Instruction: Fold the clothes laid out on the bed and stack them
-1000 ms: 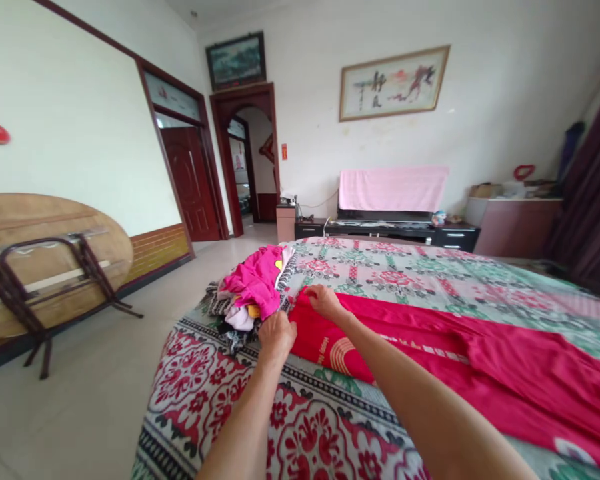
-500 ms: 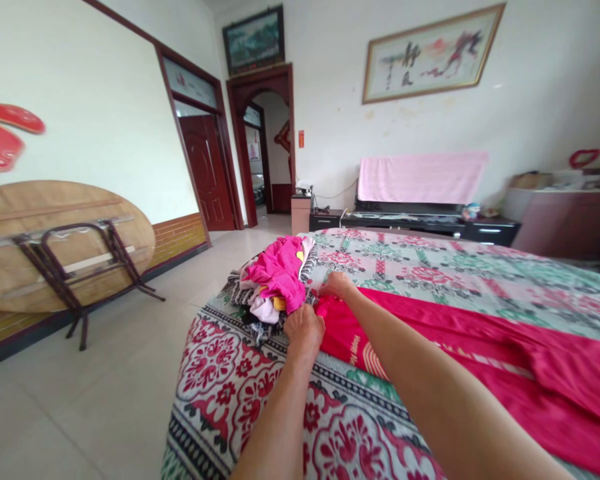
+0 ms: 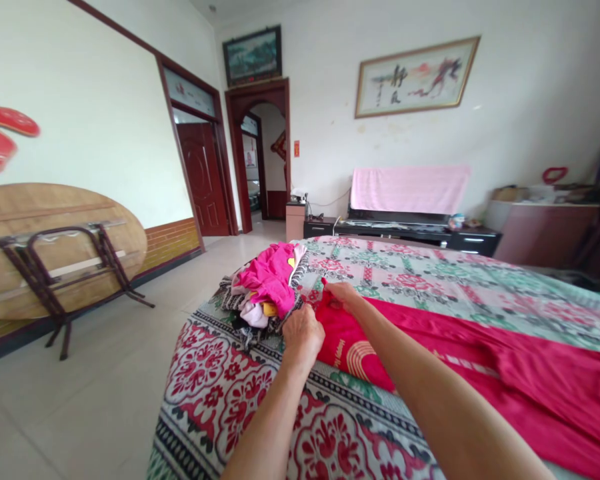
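Observation:
A long red garment [image 3: 430,333] with pale lettering and gold arcs near one end lies stretched across the patterned cloth [image 3: 330,443]. My left hand [image 3: 303,331] is closed on the near corner of its left end. The far corner of that same end is pinched in my right hand [image 3: 341,297], with a bit of red fabric standing up by the fingers. Just left of my hands sits a crumpled pile of clothes [image 3: 273,277], bright pink on top with pale pink, yellow and black-and-white pieces. The garment's right end runs toward the frame's edge.
A round folding table [image 3: 60,253] leans against the left wall. Tiled floor [image 3: 105,393] runs beside the cloth-covered surface. Behind it stand a low black cabinet [image 3: 475,241] and a screen draped with a pink towel [image 3: 410,189].
The far corner of the red garment is lifted slightly in my right hand. My left hand stays on the near corner. The camera view has shifted a little.

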A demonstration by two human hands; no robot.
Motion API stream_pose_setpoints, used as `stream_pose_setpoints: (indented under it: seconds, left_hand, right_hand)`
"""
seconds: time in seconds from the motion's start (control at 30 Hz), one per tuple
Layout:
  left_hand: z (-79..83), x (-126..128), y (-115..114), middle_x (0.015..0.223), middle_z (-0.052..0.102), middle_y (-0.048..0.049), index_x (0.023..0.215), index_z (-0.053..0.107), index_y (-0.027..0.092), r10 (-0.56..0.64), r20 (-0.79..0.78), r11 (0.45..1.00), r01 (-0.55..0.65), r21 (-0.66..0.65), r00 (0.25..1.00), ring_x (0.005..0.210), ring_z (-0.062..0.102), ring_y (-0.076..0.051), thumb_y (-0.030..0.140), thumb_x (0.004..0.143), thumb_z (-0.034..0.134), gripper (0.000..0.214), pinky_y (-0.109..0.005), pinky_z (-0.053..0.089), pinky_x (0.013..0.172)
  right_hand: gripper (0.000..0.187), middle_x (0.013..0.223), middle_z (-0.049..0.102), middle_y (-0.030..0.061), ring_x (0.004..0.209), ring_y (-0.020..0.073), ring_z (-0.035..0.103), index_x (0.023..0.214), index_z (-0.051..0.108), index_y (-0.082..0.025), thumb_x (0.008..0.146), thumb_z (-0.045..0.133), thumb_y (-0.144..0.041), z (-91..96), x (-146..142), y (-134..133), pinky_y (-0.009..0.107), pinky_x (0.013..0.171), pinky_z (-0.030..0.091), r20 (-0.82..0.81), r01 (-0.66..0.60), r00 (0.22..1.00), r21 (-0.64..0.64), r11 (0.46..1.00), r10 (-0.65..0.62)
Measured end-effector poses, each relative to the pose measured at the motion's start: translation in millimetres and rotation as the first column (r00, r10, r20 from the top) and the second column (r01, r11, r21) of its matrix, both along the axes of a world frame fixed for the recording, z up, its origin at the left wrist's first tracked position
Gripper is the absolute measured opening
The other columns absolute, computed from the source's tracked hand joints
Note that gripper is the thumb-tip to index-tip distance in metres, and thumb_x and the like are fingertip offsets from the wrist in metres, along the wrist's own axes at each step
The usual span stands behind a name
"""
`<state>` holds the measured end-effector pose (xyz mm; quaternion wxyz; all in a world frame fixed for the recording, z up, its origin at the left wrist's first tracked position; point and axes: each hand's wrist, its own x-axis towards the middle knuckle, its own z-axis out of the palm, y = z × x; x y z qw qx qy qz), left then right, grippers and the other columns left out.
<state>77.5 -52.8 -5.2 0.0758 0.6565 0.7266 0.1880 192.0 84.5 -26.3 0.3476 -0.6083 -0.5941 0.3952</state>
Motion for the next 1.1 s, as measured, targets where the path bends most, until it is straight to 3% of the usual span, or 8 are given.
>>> stream_pose_setpoints:
  seconds: [0.23, 0.5, 0.6, 0.8, 1.1]
  left_hand:
    - [-4.0, 31.6, -10.8, 0.105, 0.069, -0.0113, 0.106, 0.067, 0.017, -0.193, 0.008, 0.979, 0.192, 0.065, 0.981, 0.105, 0.06, -0.023, 0.025, 0.081, 0.052, 0.03, -0.029, 0.043, 0.089]
    - [-35.9, 70.6, -16.3, 0.091, 0.069, -0.01, 0.103, 0.068, 0.014, -0.459, 0.016, 0.87, 0.445, 0.212, 0.889, 0.092, 0.062, -0.02, 0.014, 0.077, 0.051, 0.031, -0.029, 0.045, 0.086]
    - [-39.4, 78.0, -17.5, 0.087, 0.068, -0.0082, 0.105, 0.068, 0.014, -0.486, 0.056, 0.855, 0.461, 0.24, 0.872, 0.085, 0.062, -0.018, 0.013, 0.076, 0.051, 0.033, -0.028, 0.046, 0.082]
    - [-29.7, 87.5, -24.7, 0.082, 0.067, -0.005, 0.104, 0.069, 0.016, -0.546, 0.166, 0.828, 0.499, 0.255, 0.821, 0.075, 0.061, -0.015, 0.012, 0.075, 0.051, 0.035, -0.026, 0.048, 0.076]
    - [-25.3, 107.2, -24.0, 0.081, 0.066, -0.0042, 0.106, 0.068, 0.015, -0.559, 0.304, 0.821, 0.463, 0.335, 0.772, 0.072, 0.06, -0.014, 0.015, 0.076, 0.05, 0.035, -0.026, 0.048, 0.074]
  right_hand:
    - [0.012, 0.051, 0.056, -0.002, 0.045, 0.0079, 0.054, 0.063, 0.051, -0.017, 0.075, 0.055, -0.018, 6.0, 51.4, -37.8, 0.017, 0.047, 0.048, -0.285, 0.147, 0.947, -0.028, 0.989, -0.148]
    - [0.013, 0.05, 0.057, -0.003, 0.045, 0.0081, 0.055, 0.062, 0.052, -0.017, 0.07, 0.061, -0.016, -8.4, 114.5, -59.8, 0.017, 0.046, 0.05, -0.425, 0.264, 0.87, -0.026, 0.964, -0.25]
    - [0.01, 0.05, 0.059, -0.0037, 0.044, 0.0085, 0.056, 0.062, 0.054, -0.018, 0.068, 0.062, -0.017, -15.1, 125.5, -62.1, 0.018, 0.045, 0.049, -0.44, 0.297, 0.856, -0.01, 0.955, -0.27]
    - [0.007, 0.048, 0.058, -0.0062, 0.042, 0.0097, 0.056, 0.071, 0.057, -0.018, 0.065, 0.062, -0.018, -22.4, 135.1, -62.2, 0.019, 0.043, 0.049, -0.427, 0.335, 0.855, 0.026, 0.942, -0.293]
    - [0.019, 0.058, 0.065, -0.002, 0.047, 0.0096, 0.058, 0.089, 0.062, -0.015, 0.071, 0.06, -0.02, -8.5, 151.7, -56.4, 0.017, 0.043, 0.046, -0.34, 0.322, 0.899, 0.092, 0.942, -0.274]
